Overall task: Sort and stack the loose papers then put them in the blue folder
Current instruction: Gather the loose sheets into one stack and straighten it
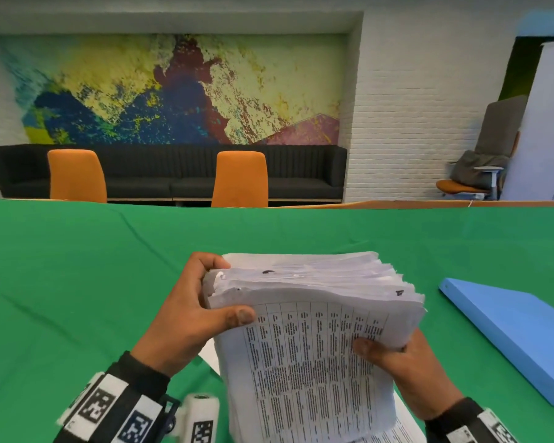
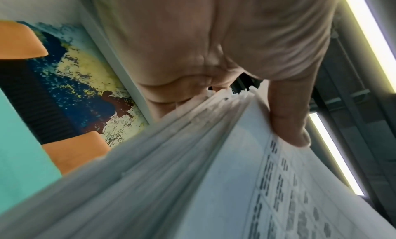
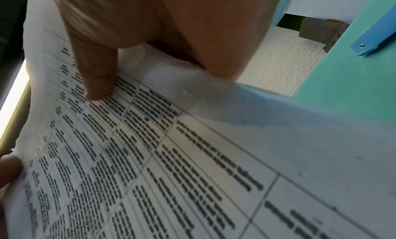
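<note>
A thick stack of printed papers (image 1: 311, 314) stands on edge over the green table, its top sheet a printed table facing me. My left hand (image 1: 189, 311) grips the stack's left side, thumb on the front sheet and fingers behind. My right hand (image 1: 406, 366) grips the right side, thumb pressed on the front sheet. The left wrist view shows the papers' edges (image 2: 171, 158) fanned under my left hand (image 2: 287, 117). In the right wrist view my right hand (image 3: 96, 76) presses the printed sheet (image 3: 171, 158). The blue folder (image 1: 518, 334) lies shut on the table to the right.
The green cloth (image 1: 77, 282) covers the table. A loose white sheet (image 1: 210, 354) lies under the stack near the front edge. Two orange chairs (image 1: 240, 179) and a dark sofa (image 1: 167, 171) stand beyond the far edge.
</note>
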Demonstrator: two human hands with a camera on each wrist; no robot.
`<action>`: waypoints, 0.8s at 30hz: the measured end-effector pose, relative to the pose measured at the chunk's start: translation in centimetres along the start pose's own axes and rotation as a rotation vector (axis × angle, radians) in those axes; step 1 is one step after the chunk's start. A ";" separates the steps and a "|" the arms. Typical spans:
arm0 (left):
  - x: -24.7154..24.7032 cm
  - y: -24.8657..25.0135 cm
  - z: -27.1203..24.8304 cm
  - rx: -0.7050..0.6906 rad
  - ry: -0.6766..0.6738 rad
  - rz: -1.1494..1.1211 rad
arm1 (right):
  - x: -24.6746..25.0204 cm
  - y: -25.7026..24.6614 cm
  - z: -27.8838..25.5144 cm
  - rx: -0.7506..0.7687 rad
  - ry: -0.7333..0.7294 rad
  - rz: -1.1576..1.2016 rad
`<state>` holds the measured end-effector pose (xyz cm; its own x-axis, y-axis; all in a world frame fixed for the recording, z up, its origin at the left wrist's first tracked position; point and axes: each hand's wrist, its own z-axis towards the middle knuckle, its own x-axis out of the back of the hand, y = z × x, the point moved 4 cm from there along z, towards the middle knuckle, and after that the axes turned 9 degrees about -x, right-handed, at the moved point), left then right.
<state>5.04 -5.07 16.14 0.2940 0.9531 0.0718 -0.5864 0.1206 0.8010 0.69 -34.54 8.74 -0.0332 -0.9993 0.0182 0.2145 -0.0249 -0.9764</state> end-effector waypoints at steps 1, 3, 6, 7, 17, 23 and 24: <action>0.1 -0.2 -0.1 0.005 0.013 -0.013 | 0.0 0.0 0.0 0.001 0.005 -0.001; -0.1 -0.5 -0.4 0.019 0.028 -0.034 | 0.0 0.2 0.1 0.003 0.013 0.005; -0.7 -1.1 -1.0 0.042 0.029 -0.068 | -0.2 0.3 0.1 0.009 0.030 0.008; -0.7 -1.4 -1.1 0.051 0.035 -0.082 | -0.2 0.3 0.1 0.016 0.032 0.004; 0.0 -3.0 -2.0 0.117 0.108 -0.231 | -0.4 1.1 0.2 -0.006 0.098 0.039; -3.3 -5.8 -4.6 0.113 0.275 0.014 | -2.5 0.3 -0.7 0.087 0.219 0.053; -3.9 -5.8 -4.5 0.048 0.347 0.139 | -3.1 0.1 -1.0 0.102 0.249 0.024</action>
<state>3.86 -8.22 8.52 -0.0638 0.9978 -0.0177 -0.5641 -0.0214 0.8254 -0.12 -31.44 8.38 -0.2631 -0.9622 -0.0706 0.3148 -0.0165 -0.9490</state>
